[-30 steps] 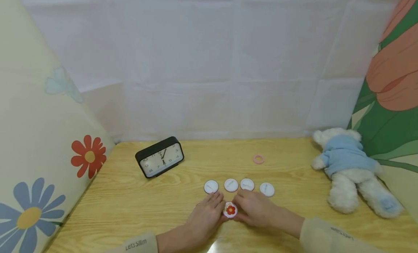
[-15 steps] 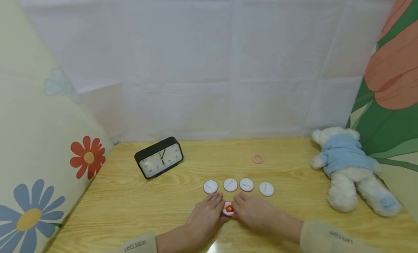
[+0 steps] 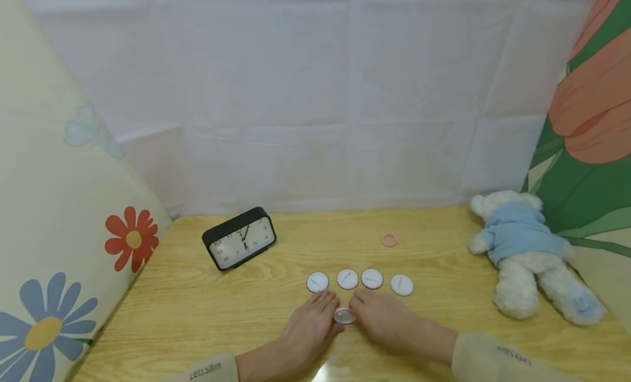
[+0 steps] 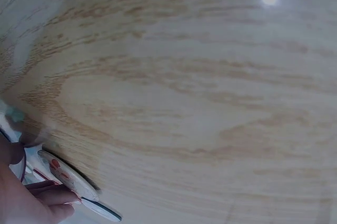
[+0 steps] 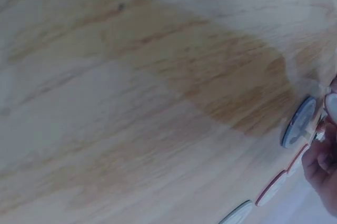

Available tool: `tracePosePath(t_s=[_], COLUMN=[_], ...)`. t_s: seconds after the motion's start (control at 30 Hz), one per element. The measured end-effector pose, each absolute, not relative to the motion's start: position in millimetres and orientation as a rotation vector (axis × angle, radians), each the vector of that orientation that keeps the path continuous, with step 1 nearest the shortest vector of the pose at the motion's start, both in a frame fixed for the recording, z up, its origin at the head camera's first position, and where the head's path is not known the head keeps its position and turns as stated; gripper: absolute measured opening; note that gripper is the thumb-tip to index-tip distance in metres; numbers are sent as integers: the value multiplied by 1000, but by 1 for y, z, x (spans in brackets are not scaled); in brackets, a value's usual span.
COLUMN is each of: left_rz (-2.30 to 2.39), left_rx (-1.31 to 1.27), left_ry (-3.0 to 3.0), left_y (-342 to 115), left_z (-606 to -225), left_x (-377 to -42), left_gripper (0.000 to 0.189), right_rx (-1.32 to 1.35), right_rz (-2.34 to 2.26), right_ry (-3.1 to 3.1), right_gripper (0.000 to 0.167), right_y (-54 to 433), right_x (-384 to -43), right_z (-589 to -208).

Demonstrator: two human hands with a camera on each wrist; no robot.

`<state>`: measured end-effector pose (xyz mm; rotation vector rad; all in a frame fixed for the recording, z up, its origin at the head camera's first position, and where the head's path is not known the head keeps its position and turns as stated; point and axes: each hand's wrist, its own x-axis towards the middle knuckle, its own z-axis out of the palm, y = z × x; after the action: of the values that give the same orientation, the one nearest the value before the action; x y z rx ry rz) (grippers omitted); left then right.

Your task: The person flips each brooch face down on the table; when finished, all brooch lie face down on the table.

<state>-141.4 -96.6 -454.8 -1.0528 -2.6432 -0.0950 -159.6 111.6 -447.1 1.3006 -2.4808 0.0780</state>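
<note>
A round pin badge is pinched between both hands low over the wooden table, its pale side tilted up in the head view. My left hand holds its left edge, and my right hand grips the right edge. The left wrist view shows the left fingers beside a badge with a red pattern. In the right wrist view the right hand is at the frame's edge, close to a red-rimmed badge and a blue-rimmed badge.
Just beyond the hands, several white-backed pin badges lie in a row, pins up. Farther back is a pink ring. A black clock stands at left; a white teddy bear in a blue top lies at right.
The pin badge between the hands has turned over: its red flower faced up earlier, and now a pale side shows. The right fingers shifted slightly; the left hand stayed nearly in place.
</note>
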Motion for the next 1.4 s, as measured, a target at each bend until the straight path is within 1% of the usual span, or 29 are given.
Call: tracePosePath(t_s=[0.13,0.23,0.43,0.63,0.77,0.93,1.0,1.4], left_rz=[-90,-89,-129,-136,-107,-68,-60,-62], left_rx=[-1056,-1044,-1003,-1038,-1045,-1049,-1055,-1060], left_ry=[-2627,-2645,-2666,-2634,-2639,-2640,-2633,-2668], left_y=[-96,-96,-95,-95,-95,-96,-96,-95], left_z=[-456,-455,-455,-457,-458,-457,-456,-452], left_x=[-142,-142,-143,-145,-146,-145,-145,-144], left_gripper=[46,48,52,50,49,48,47,47], right_rx=[1229,1187,1142,1130,1158,1197,1204,1188], right_rz=[322,435,520,657,642,563,540,529], right_ry=[-2549,-2530,-2435,-2444,-2475,-2533,-2552,-2648], right_gripper=[11,11,6,13,17,33,36,35], right_y=[111,111,112,114,116,118,119,119], right_x=[-162,-163,-165,-167,-168,-168,-168,-167], right_z=[-448,-448,-449,-451,-450,-449,-448,-449])
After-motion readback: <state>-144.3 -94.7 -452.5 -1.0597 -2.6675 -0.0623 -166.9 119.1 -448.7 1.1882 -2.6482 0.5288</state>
